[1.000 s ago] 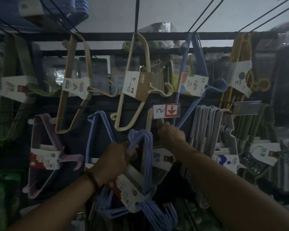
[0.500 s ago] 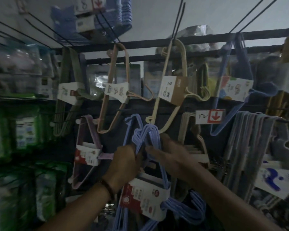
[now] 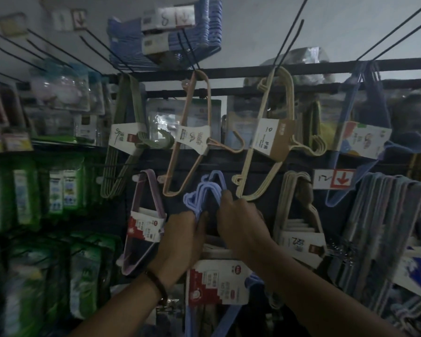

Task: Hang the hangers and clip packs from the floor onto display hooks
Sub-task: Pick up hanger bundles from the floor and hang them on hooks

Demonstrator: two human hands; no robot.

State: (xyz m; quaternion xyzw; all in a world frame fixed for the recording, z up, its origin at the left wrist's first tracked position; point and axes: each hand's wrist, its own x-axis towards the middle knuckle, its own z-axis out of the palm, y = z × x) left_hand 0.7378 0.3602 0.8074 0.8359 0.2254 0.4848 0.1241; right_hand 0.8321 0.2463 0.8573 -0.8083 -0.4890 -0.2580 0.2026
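Starting at the left edge, I see green packs (image 3: 58, 190) hanging in rows, dim and blurred. Next comes an olive hanger pack (image 3: 122, 138) on the upper rail (image 3: 229, 71), and below it a lilac hanger pack (image 3: 144, 224) with a red and white label. A peach hanger pack (image 3: 195, 138) hangs tilted from the same rail.

I have the left hand (image 3: 180, 242) just beside the lilac pack, its fingers curled round the left side of the blue hanger bundle (image 3: 202, 188). That bundle is held up in the middle of the display, its top between the lower ends of the peach pack and the cream hanger pack (image 3: 270, 139). Its red and white card (image 3: 216, 285) sits lower, between my two forearms.

The right hand (image 3: 241, 222) grips the bundle's right side near the top, fingers closed on the wires. In this gloom I cannot tell whether the bundle's top is caught on anything.

Right of that hand hangs a pale hanger pack (image 3: 299, 239), then a price tag (image 3: 333, 178) with a red arrow. A blue hanger pack (image 3: 365, 137) hangs above it, and grey hangers (image 3: 387, 215) fill the far right
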